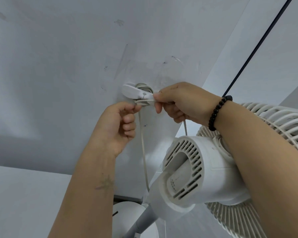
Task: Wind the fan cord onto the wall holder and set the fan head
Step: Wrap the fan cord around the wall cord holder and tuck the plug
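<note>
we are at the wall holder [138,93], a small white reel fixed to the pale wall [58,66], with a few turns of the fan cord [143,148] already lying in the groove behind its front cap. our right hand [182,102] has its fingers [157,97] closed in a pinch on the cord just at the right edge of the holder, and our left hand [120,124] has its fingers curled, pinching the cord just below the holder's lower left edge. from there the cord hangs down in a slack loop towards the fan neck, and another strand drops from under the right hand to the motor housing [193,169] of the fan, which sits low and to the right, its grille [286,124] behind our right forearm. to do this turn well, we judge it best to keep light tension between the two pinches, feed the cord into the groove rather than over the cap, and lay each turn beside the last so nothing crosses. we should leave some slack near the fan so the head can tilt freely afterwards, and avoid pulling hard on the holder.
</note>
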A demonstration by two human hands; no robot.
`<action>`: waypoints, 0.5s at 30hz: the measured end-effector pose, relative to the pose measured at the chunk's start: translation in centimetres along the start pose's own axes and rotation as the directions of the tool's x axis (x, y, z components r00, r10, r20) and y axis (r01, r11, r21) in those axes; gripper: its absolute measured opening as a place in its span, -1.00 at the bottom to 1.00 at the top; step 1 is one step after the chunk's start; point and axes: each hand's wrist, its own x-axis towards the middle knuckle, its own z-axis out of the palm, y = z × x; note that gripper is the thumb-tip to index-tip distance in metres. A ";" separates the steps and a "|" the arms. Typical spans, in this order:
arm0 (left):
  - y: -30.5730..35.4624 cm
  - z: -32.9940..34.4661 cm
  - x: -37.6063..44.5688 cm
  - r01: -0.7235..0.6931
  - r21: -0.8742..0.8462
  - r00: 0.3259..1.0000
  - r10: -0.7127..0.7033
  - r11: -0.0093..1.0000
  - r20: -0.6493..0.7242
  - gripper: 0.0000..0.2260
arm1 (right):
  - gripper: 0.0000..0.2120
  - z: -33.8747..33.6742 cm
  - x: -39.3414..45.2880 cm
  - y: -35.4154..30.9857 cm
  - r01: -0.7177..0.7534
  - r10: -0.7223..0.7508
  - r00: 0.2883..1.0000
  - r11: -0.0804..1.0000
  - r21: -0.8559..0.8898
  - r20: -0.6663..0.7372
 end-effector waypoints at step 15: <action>0.2 0.3 -0.9 -0.672 0.464 0.705 0.691 0.577 0.161 -0.85 | -0.67 0.6 0.6 -0.3 0.238 -0.261 0.946 0.962 -0.135 -0.191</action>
